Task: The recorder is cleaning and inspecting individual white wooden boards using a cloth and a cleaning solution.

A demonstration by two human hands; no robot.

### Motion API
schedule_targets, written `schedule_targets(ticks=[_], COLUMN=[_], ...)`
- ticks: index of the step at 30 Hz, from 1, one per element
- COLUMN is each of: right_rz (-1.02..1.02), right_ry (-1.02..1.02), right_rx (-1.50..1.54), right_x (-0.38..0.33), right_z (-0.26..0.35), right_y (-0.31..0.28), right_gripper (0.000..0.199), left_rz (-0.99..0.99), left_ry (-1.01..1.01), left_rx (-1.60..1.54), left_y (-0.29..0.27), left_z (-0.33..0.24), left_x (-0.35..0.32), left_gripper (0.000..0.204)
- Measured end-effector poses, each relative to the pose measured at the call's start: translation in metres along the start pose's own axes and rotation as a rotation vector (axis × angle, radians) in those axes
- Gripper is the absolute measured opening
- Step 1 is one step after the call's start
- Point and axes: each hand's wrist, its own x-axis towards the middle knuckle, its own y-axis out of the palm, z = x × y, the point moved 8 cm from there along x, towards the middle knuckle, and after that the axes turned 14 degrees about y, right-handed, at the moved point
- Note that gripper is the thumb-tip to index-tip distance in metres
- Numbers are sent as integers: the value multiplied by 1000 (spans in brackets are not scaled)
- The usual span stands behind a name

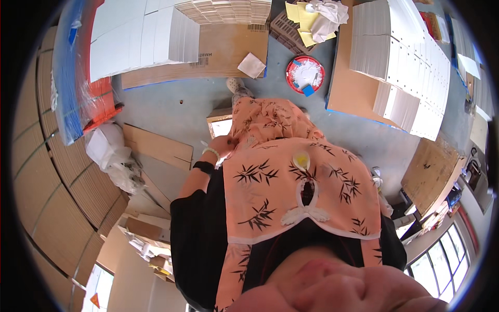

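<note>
Fingers (229,140) of the left hand (222,146) are curled in tight against the orange leaf-print cloth (270,171) over the knee. Can't tell if they're pinching the fabric or just resting on it, since the knuckles hide the tips. The wrist has a pale bead bracelet (210,152) w/ a black watch (203,167) right behind it.

Main relation, imo: the small box (219,125) (brown rim, white inside) sits on the grey floor (171,104) just beyond those fingertips, straight ahead and a touch to the person's left. It's near but apart, no contact that I can see. Its right part is tucked under the cloth, so I can't say for sure which way its long side runs. The visible rim lies roughly square to the forearm.

Right hand isn't visible at all, it's hidden somewhere behind the cloth, so the left is the only hand shown near the box.

Other stuff:
- a shoe (237,86) further out past the box
- a red round tray (305,74) w/ white and blue bits, off to the right and well apart
- stacks of white sheets (140,39) at the far edge
- a crumpled plastic bag (106,151) off to the left
</note>
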Motion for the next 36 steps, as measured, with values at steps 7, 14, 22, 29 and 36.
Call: schedule_targets(ticks=[7, 14, 22, 29, 36], right_rz=[57, 120, 88, 54, -51], right_ry=[113, 99, 76, 75, -32], right_rx=[163, 200, 212, 203, 122], right_x=[-15, 56, 265, 475, 618], right_z=[131, 174, 211, 216, 172], right_y=[58, 42, -9, 23, 101], right_gripper=[34, 33, 33, 33, 33], left_rz=[245, 252, 141, 105, 95], left_ry=[-28, -254, -361, -420, -393], left_rx=[-231, -160, -190, -214, -162], left_y=[-7, -13, -21, 28, 83], left_z=[172, 206, 255, 408, 574], left_x=[-2, 19, 161, 269, 306], left_gripper=[35, 36, 35, 35, 36])
